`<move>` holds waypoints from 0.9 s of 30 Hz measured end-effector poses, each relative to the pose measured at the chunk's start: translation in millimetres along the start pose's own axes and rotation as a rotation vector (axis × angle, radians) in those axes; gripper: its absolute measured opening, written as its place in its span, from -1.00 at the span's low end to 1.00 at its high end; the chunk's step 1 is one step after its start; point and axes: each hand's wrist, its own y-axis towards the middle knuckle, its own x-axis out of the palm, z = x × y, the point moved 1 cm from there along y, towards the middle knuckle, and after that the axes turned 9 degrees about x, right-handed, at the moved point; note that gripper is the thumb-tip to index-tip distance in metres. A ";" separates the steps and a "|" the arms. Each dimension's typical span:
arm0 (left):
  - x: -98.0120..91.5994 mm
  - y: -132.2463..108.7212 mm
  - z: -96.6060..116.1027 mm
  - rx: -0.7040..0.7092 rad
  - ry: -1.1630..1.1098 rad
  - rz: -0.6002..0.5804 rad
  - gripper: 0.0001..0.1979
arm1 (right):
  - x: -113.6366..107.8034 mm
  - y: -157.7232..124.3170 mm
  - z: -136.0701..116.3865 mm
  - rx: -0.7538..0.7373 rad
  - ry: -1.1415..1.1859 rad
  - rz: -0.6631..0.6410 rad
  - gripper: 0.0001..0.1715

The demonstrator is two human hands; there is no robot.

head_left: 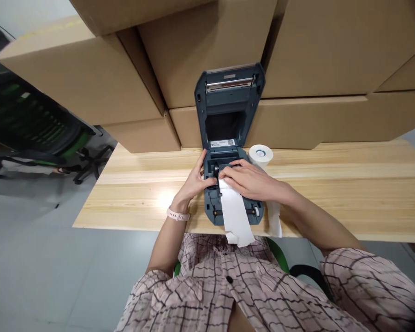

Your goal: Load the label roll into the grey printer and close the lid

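Dark-grey plastic printer (224, 153) rests against the left hand (195, 179), fingers apart. The right hand's (251, 180) grip on the white paper strip (234, 210) I cannot tell; best keep it straight.

A wooden table (349, 193) carries cardboard boxes (318, 50) across the upper frame, an open printer (224, 151) centrally, a paper roll (263, 159) right of centre

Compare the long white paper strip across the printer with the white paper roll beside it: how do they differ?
Shape: the paper strip is stretched out, while the paper roll is wound around a teal core.
Place: the strip extends past the near edge of the open printer; the roll sits to its right.
Contact: the right hand touches the strip's far end, but no fingers hold the roll.
Both are white.
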 end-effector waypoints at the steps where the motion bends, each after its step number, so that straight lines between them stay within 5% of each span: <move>1: -0.3 0.4 -0.7 0.002 0.006 -0.008 0.21 | 1.1 0.8 0.9 -0.008 0.000 -0.013 -0.57; 6: -7.4 2.2 -0.2 0.077 0.009 -0.063 0.22 | -0.4 3.1 5.3 0.002 0.050 -0.066 -0.67; 11: -17.4 1.2 1.3 0.119 -0.007 -0.122 0.19 | -30.0 -7.2 15.8 -0.027 0.378 -0.128 -0.46; 17: -16.4 -1.1 -0.8 0.116 0.007 -0.111 0.13 | -76.0 -80.5 69.4 -0.007 0.729 0.125 -0.40; 22: -15.1 -1.5 2.6 0.124 0.013 -0.121 0.11 | -68.5 -137.6 144.1 0.354 0.757 0.308 -0.42; 27: -16.5 -1.7 2.0 0.109 -0.012 -0.133 0.13 | -43.0 -137.0 165.7 0.568 0.791 0.177 -0.42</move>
